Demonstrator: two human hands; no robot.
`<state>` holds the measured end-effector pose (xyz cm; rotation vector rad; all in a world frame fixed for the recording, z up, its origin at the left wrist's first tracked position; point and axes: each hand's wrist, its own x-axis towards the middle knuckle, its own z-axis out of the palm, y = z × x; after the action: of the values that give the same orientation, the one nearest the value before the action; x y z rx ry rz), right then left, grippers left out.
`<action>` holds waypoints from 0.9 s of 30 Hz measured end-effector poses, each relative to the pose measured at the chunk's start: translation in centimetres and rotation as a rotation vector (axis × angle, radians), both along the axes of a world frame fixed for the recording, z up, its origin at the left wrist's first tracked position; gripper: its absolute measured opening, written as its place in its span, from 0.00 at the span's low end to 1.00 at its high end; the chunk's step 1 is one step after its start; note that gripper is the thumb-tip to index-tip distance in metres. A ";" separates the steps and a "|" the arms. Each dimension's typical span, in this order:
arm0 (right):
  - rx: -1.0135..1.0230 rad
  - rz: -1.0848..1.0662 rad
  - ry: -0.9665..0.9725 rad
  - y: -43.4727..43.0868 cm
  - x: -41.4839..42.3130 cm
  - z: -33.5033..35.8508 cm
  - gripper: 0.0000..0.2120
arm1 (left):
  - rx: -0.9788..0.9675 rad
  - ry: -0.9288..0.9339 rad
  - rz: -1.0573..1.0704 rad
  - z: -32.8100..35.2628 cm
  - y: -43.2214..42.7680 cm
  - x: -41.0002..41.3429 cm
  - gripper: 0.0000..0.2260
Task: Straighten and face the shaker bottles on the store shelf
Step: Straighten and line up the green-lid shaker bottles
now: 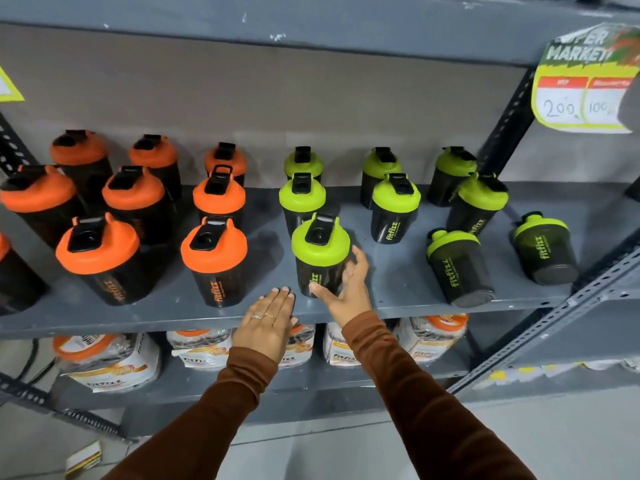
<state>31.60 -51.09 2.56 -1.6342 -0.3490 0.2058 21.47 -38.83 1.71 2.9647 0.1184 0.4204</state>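
Observation:
Black shaker bottles stand on a grey metal shelf (pixel 398 292), orange-lidded ones (pixel 214 251) on the left and green-lidded ones (pixel 394 199) on the right. My right hand (pixel 346 285) wraps the lower body of the front green-lidded bottle (pixel 320 244), thumb on its front. My left hand (pixel 270 323) lies flat, fingers together, at the shelf's front edge just left of that bottle, holding nothing. Two green-lidded bottles (pixel 457 265) (pixel 543 247) at the front right lean over with their bases toward me.
A price card (pixel 585 81) hangs from the upper shelf at right. The lower shelf holds white and orange tubs (pixel 110 358). Slotted uprights (pixel 512 112) frame the bay. A small box (pixel 85 459) lies on the floor at lower left.

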 end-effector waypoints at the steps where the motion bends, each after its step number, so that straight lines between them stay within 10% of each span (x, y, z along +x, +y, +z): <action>1: -0.025 0.018 0.018 -0.4 0.0 0.2 0.48 | -0.018 0.024 0.018 0.2 -0.2 -0.1 0.30; 10: -0.833 -0.333 -0.710 -7.7 4.5 6.9 0.29 | -0.096 0.023 0.175 -0.6 -1.6 0.1 0.32; 16: -1.344 -0.558 -0.253 -12.3 7.1 7.3 0.38 | -0.175 0.045 0.297 -0.5 -3.5 0.3 0.33; 22: -1.200 -0.491 -0.237 -13.9 7.6 6.7 0.48 | -0.188 0.040 0.357 -0.8 -4.2 0.6 0.34; 27: -0.561 -0.535 -0.343 -13.7 7.5 6.1 0.52 | -0.202 0.001 0.391 -0.8 -5.0 0.7 0.35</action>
<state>39.12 -64.75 8.65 -2.2593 -0.0980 -0.4240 22.13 -43.80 0.91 2.7356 0.7035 0.4219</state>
